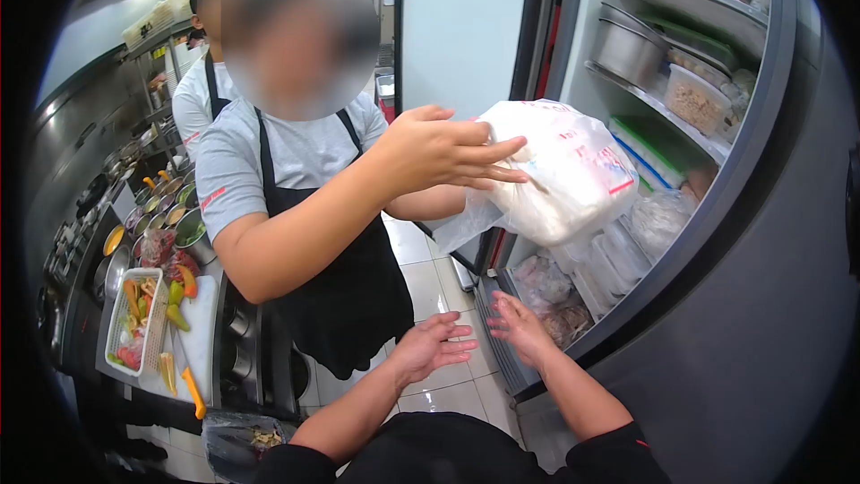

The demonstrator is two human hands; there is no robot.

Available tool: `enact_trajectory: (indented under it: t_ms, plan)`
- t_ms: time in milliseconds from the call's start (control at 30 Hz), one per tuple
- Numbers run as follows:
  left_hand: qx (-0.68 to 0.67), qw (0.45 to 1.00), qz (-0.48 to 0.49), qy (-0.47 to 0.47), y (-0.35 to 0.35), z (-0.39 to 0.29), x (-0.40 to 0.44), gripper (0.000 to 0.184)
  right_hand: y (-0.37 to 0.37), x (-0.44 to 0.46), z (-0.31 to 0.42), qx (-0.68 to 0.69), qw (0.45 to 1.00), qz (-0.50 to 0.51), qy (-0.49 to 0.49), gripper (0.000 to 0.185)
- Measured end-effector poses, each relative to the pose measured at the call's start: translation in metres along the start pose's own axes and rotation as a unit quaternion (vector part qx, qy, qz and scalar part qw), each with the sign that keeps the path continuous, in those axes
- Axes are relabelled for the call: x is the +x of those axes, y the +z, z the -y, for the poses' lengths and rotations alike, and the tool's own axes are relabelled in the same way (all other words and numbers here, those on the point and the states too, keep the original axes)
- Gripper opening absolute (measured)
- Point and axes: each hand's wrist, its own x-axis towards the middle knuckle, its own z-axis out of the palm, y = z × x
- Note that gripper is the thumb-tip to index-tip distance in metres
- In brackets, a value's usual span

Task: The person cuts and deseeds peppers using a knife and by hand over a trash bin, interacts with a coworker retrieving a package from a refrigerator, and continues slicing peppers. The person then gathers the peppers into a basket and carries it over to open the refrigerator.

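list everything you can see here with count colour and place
Bundle: one, white with red print, held by front co-worker
Front co-worker: one, grey shirt, black apron, centre left
Second co-worker: one, light shirt, behind
Fridge: one, grey, open, right
Pot: one, silver, fridge shelf
Bagged food: several, mixed, in fridge
Basket: one, white, left
Peppers: a few, green and orange, beside basket
Cutting board: one, white, under basket
Knife: one, orange handle, board's near edge
Left grip: one, empty, bottom centre
Right grip: one, empty, near fridge
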Motion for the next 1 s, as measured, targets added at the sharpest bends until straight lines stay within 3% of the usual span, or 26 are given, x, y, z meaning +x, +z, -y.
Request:
enact_trajectory:
  t_ms: [67,200,300,500,733,833,900,933,1000]
  plan:
    - [0.027,0.999,-0.018,0.011,-0.010,-0.008,-0.002,0.044,-0.008,0.004,0.009,0.082,0.997,-0.001,0.013,0.067]
    - [0.093,0.993,-0.079,-0.002,-0.044,-0.008,0.001,0.047,-0.032,0.019,0.036,0.181,0.977,-0.055,-0.099,0.071]
    - [0.106,0.987,-0.120,-0.010,-0.066,-0.001,-0.001,0.047,-0.043,0.019,0.067,0.144,0.951,-0.121,-0.244,0.080]
    - [0.108,0.983,-0.145,-0.036,-0.107,0.022,-0.007,0.045,-0.068,0.034,0.144,0.085,0.878,-0.252,-0.399,0.092]
    - [0.094,0.970,-0.218,-0.057,-0.155,0.048,-0.025,0.037,-0.113,0.072,0.192,-0.053,0.848,-0.338,-0.404,0.078]
    - [0.082,0.963,-0.246,-0.074,-0.175,0.060,-0.032,0.040,-0.138,0.099,0.202,-0.189,0.794,-0.399,-0.418,0.078]
    - [0.078,0.959,-0.257,-0.089,-0.190,0.070,-0.031,0.041,-0.151,0.121,0.213,-0.193,0.779,-0.409,-0.434,0.078]
    - [0.075,0.955,-0.272,-0.095,-0.197,0.074,-0.031,0.029,-0.152,0.127,0.216,-0.197,0.776,-0.421,-0.425,0.076]
    - [0.083,0.951,-0.280,-0.106,-0.205,0.081,-0.034,0.029,-0.157,0.132,0.221,-0.266,0.746,-0.466,-0.394,0.076]
